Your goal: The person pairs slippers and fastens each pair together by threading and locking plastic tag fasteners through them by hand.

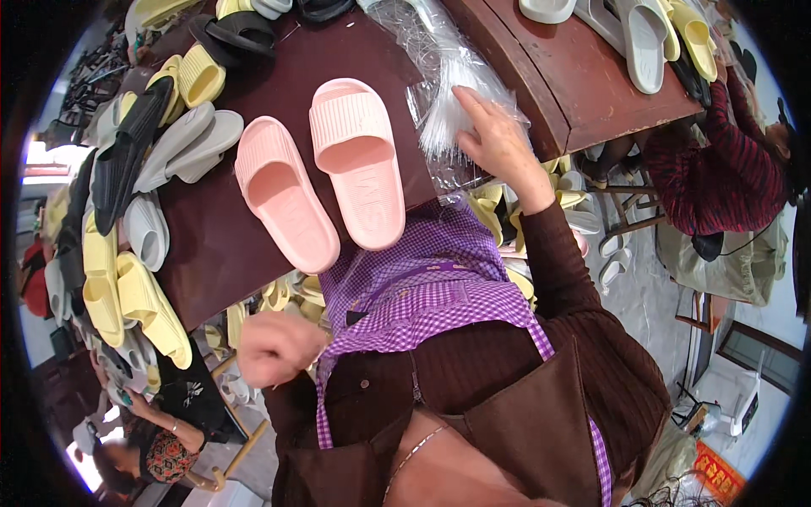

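A pair of pink slide slippers, the left slipper [274, 194] and the right slipper [359, 165], lies side by side on the dark red table, soles down, toes away from me. Neither is touched by a hand. My right hand [500, 139] is open, its fingers stretched out over a stack of clear plastic bags [460, 93] at the table's right side. My left hand [279, 346] is curled closed and slightly blurred, off the table's near edge, below the left slipper. Whatever may be inside its fingers is hidden.
Grey, yellow and black slippers [190, 144] are heaped along the table's left side. More slippers [646, 42] lie on a second brown table [583, 93] at right. A purple checked apron [422, 296] covers my front. One person [718, 160] sits at right, another [169, 448] at lower left.
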`<action>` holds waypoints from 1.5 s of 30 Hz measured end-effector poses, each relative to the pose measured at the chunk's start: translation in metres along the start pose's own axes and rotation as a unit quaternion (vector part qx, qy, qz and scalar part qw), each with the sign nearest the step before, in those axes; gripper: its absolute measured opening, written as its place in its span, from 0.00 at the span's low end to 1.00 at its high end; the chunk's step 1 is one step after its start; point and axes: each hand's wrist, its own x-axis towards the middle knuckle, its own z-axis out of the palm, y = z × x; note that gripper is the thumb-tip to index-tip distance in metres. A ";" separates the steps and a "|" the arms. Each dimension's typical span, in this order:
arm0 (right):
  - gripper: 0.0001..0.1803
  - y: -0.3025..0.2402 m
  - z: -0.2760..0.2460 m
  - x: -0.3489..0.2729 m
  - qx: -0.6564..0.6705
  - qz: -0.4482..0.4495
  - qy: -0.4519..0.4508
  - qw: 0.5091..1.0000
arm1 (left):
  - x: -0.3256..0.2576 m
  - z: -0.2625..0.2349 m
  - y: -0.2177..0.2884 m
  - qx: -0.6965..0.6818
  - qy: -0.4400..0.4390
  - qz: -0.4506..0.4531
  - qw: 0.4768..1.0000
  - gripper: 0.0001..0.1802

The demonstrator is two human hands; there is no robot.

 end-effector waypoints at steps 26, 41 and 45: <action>0.14 -0.126 -0.006 0.023 0.213 -0.334 0.039 0.917 | 0.033 0.025 0.006 0.143 0.189 -0.156 0.959 0.07; 0.04 -0.109 -0.045 -0.001 0.562 0.072 -0.084 0.820 | 0.111 -0.006 -0.063 0.205 0.195 -0.117 0.952 0.12; 0.04 -0.087 -0.055 -0.006 0.605 0.098 -0.032 0.789 | 0.109 0.003 -0.059 0.204 0.152 -0.160 0.954 0.13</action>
